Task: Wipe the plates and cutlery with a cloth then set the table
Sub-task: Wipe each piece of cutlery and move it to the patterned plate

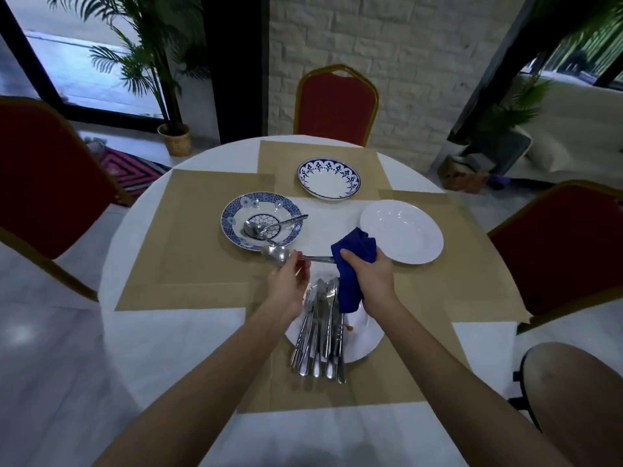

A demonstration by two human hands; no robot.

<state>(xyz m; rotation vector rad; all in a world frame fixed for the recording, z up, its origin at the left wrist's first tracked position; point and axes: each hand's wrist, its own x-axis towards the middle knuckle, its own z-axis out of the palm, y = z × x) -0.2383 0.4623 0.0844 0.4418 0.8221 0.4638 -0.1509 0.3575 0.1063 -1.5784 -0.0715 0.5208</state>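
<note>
My left hand (288, 284) pinches a metal spoon (279, 256) just behind its bowl, above the table. My right hand (372, 274) grips a blue cloth (354, 261) wrapped round the spoon's handle. Below my hands a white plate (360, 342) holds a pile of several knives, forks and spoons (320, 335). A blue patterned plate (232, 210) with two spoons (266, 227) in it sits at the left. A blue-rimmed bowl plate (328, 178) stands at the far side, and a plain white plate (401, 232) at the right.
The round table (168, 348) has a white cloth and tan placemats (202, 237). Red chairs stand at the left (43, 183), far side (337, 106) and right (566, 251). A potted palm (175, 136) stands on the floor behind.
</note>
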